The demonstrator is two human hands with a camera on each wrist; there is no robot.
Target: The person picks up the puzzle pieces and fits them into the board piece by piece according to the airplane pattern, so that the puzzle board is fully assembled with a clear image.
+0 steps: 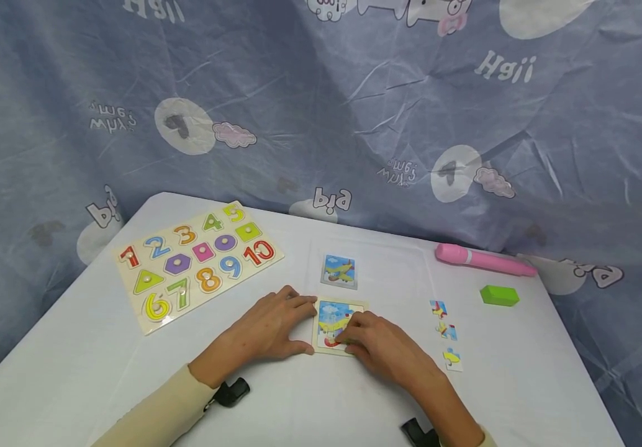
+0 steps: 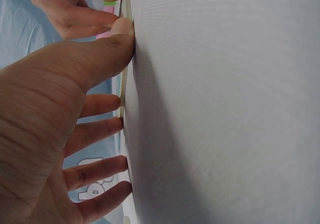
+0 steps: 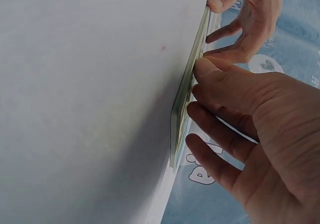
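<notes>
A small wooden jigsaw tray (image 1: 323,353) lies before me, its inset picture a yellow airplane against blue sky. My left hand (image 1: 271,326) touches the tray's left side, thumb near the lower corner and fingers spread higher up. My right hand (image 1: 384,346) reaches over the tray's right part. Its index finger presses on the picture near the red detail, and the thumb (image 3: 206,68) sits at the tray's near edge. This hand hides the lower right of the picture. Beyond the tray lies a small picture card (image 1: 339,271) showing the same airplane.
Loose jigsaw pieces lie to the right: one red and blue (image 1: 438,308), one mixed (image 1: 446,331), one yellow and white (image 1: 452,359). A green block (image 1: 499,295) and a pink marker (image 1: 485,259) are farther right. At left lies a number-and-shape board (image 1: 198,267).
</notes>
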